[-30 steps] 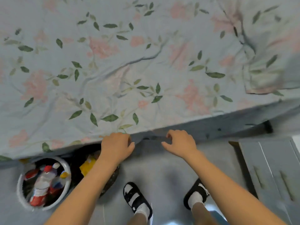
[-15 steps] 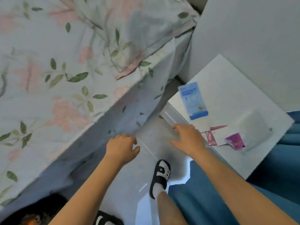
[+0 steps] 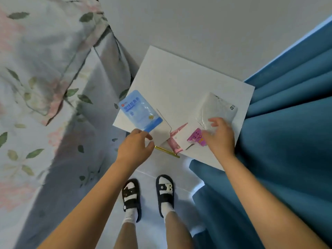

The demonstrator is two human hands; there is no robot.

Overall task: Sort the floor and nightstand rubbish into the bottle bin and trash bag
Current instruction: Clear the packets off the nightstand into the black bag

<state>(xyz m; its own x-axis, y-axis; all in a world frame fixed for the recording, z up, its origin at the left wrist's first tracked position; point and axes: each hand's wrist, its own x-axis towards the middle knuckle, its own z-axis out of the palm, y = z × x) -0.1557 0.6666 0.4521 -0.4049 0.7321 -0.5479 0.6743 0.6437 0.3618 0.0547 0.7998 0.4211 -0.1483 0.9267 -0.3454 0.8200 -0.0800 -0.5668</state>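
The white nightstand (image 3: 179,83) carries rubbish: a light blue packet (image 3: 140,112) at its left edge, a pink wrapper (image 3: 175,141) hanging over the front edge, a purple wrapper (image 3: 196,137) and a clear plastic wrapper (image 3: 217,108) on the right. My left hand (image 3: 134,146) hovers at the front edge just below the blue packet's corner, fingers loosely curled and holding nothing. My right hand (image 3: 219,135) reaches over the clear wrapper with fingers spread, fingertips at its near edge, beside the purple wrapper. Neither the bottle bin nor the trash bag is in view.
The bed with a floral sheet (image 3: 36,87) fills the left side. A blue curtain (image 3: 287,141) hangs on the right, against the nightstand. A gold drawer handle (image 3: 167,151) sticks out below the nightstand's front. My feet in black sandals (image 3: 149,196) stand on the pale floor.
The view has swung from the bed edge and the bins to the nightstand. Both hands moved up to its top, the right one from the front corner across to the clear wrapper.
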